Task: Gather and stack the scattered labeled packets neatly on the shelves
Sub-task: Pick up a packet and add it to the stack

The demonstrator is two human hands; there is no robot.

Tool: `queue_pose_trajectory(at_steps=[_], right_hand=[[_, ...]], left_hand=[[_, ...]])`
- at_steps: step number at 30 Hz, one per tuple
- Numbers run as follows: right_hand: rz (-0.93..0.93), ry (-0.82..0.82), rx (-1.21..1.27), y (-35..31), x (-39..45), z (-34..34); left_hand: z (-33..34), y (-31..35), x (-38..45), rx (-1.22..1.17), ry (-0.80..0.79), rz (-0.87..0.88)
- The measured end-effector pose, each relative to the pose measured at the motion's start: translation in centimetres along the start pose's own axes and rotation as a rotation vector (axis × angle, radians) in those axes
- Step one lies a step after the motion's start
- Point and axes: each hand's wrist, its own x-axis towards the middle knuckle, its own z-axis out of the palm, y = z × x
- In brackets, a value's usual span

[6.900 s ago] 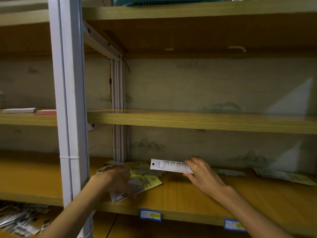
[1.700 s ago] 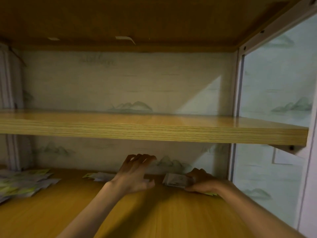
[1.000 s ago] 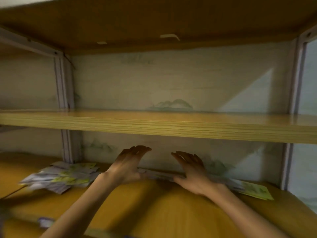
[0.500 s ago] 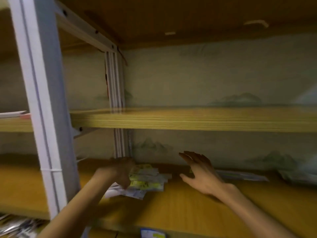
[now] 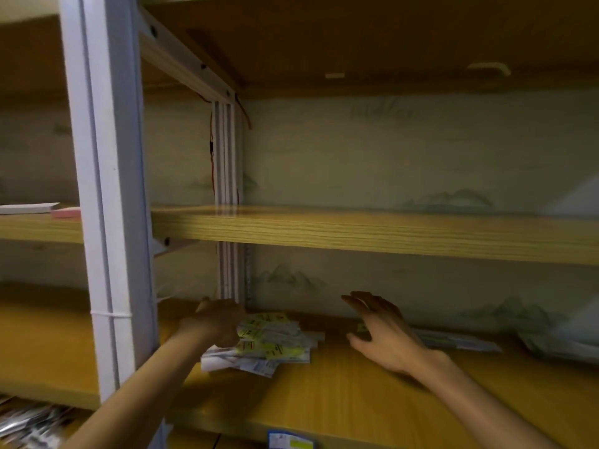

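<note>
Down on the lower shelf (image 5: 340,393), near the back left corner: messy pile of packets (image 5: 272,343), white with yellow-green labels, fanned out unevenly, lowest ones poking toward the front edge. Left hand (image 5: 217,322) resting on the pile's left end, knuckles up, fingers curled down over the packets. Can't tell whether actually pinching any or just pressing, too dark and blurry there. Right hand (image 5: 382,332) just right of the pile, not touching it, palm facing left, fingers spread and a bit bent, thumb low near the wood. Both forearms reaching in from the bottom of the shot.

Harder to make out: more flat packets (image 5: 453,340) lying behind the right hand along the back wall, partly hidden by it, print unreadable. Another pale smear of something at the far right, cut off by the frame. Whole view slightly motion-blurred.

Around it: middle shelf (image 5: 372,234) right above the hands. White metal post (image 5: 107,196) up front at the left, covering part of the next bay. Small blue tag (image 5: 290,440) on the lower shelf's front edge. Loose shiny packets (image 5: 29,426) one level down, bottom left corner. White flat box (image 5: 27,208) with a pink one beside it on the left bay's upper board.
</note>
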Motion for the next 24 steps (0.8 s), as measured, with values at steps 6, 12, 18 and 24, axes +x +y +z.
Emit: queue_pose_trajectory(at_steps=[6, 12, 18, 24], right_hand=[[0.004, 0.019, -0.005, 0.3, -0.9, -0.9], [0.009, 0.013, -0.002, 0.7, -1.2, -1.1], [0.012, -0.003, -0.006, 0.7, -1.4, -0.5], [0.006, -0.013, -0.010, -0.2, -1.0, -0.7]], left_hand=[[1.7, 0.3, 0.6, 0.048, 0.047, 0.059], [1.9, -0.5, 1.3, -0.006, -0.001, 0.085], [2.4, -0.4, 0.9, -0.013, 0.053, 0.111], [2.3, 1.2, -0.3, 0.134, 0.184, 0.135]])
